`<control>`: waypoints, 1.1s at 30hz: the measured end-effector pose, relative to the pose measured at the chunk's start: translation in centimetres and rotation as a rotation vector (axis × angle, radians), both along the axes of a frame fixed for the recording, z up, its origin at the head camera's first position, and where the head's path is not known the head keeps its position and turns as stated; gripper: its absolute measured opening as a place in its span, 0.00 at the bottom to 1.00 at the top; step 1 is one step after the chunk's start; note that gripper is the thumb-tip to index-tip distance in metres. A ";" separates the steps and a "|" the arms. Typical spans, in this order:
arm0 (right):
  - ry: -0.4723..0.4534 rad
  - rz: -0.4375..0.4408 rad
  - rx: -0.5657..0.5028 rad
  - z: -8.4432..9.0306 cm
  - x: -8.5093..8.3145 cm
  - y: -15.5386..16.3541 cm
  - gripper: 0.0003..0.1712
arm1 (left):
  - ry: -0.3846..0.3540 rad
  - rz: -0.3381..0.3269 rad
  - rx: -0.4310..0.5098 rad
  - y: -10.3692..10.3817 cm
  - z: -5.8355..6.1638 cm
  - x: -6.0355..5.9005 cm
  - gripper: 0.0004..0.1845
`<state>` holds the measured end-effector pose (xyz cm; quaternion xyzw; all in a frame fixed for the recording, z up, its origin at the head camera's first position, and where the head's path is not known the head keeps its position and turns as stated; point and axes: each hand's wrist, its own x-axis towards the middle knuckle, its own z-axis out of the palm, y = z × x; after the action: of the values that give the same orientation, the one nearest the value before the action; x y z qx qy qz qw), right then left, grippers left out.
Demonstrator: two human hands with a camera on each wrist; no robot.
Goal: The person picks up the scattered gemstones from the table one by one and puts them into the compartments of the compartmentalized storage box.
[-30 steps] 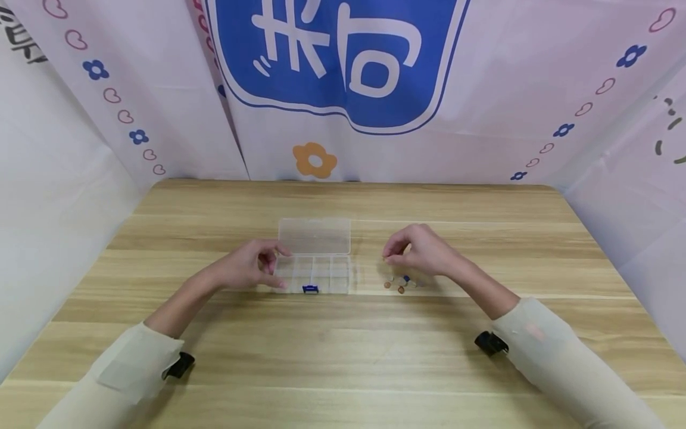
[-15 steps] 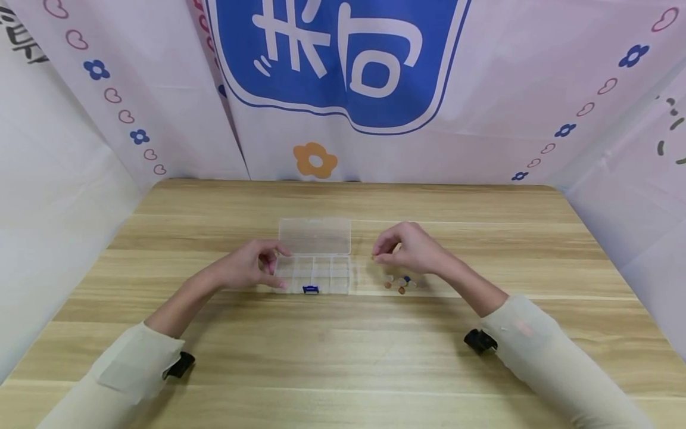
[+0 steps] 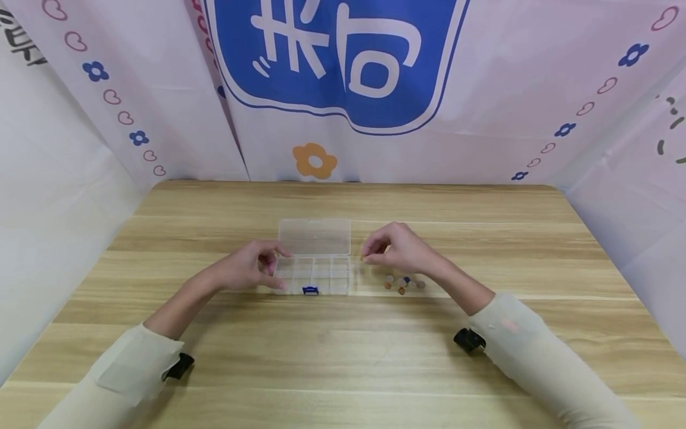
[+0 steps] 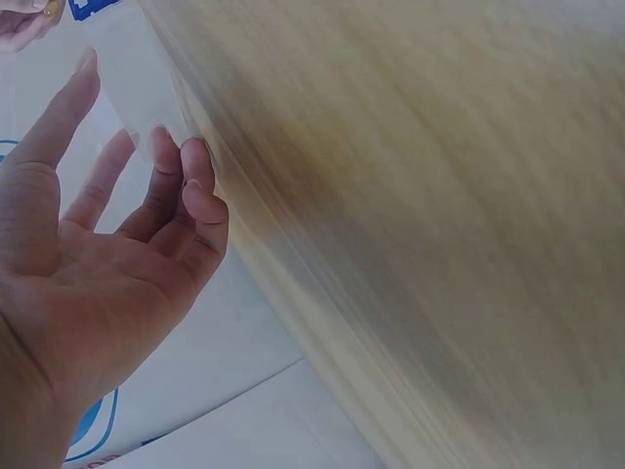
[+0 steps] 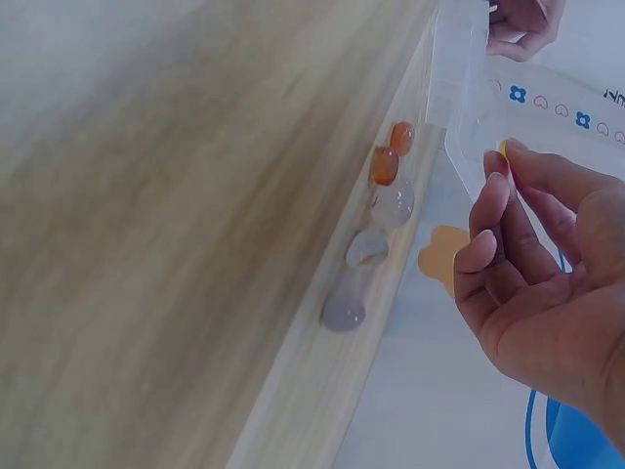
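A clear plastic compartment box (image 3: pixel 330 282) with a blue latch (image 3: pixel 310 291) lies on the table, its transparent lid (image 3: pixel 314 237) laid back. My left hand (image 3: pixel 241 267) holds the box's left end, thumb at the front corner and index finger at the back. Just right of the box, my right hand (image 3: pixel 402 249) pinches a small yellow bead (image 5: pixel 504 148) between thumb and index finger. Below that hand lies a small group of stone-like beads: orange ones (image 5: pixel 385 166), pale translucent ones (image 5: pixel 393 200) and a dark blue one (image 3: pixel 407 279). The fingers hide much of the yellow bead.
The wood-grain table (image 3: pixel 321 357) ends at the back against a printed white cloth (image 3: pixel 455 155). White cloth also hangs on both sides. Black wrist cameras (image 3: pixel 469 339) sit under the sleeves.
My right hand has moved left toward the box with the yellow bead, uncovering more of the bead group. My left hand and the box have stayed in place.
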<state>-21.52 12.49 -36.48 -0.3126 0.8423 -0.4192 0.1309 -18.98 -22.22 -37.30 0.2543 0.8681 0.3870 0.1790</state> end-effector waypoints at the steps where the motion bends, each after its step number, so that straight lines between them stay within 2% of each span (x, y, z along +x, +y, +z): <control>1: 0.000 0.001 0.000 -0.1 0.0 -0.1 0.03 | -0.002 0.000 0.002 0.0 0.0 0.0 0.31; 17: -0.030 0.017 -0.004 -0.2 -0.2 -1.9 0.03 | -0.004 -0.010 0.018 0.0 0.0 0.0 0.31; 33: -0.020 0.076 -0.022 0.0 -0.2 -3.7 0.02 | -0.010 -0.013 0.017 -0.1 0.1 0.0 0.31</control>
<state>-21.70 8.78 -36.48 -0.3415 0.8238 -0.4264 0.1516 -19.03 -22.28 -37.24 0.2597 0.8621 0.3945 0.1834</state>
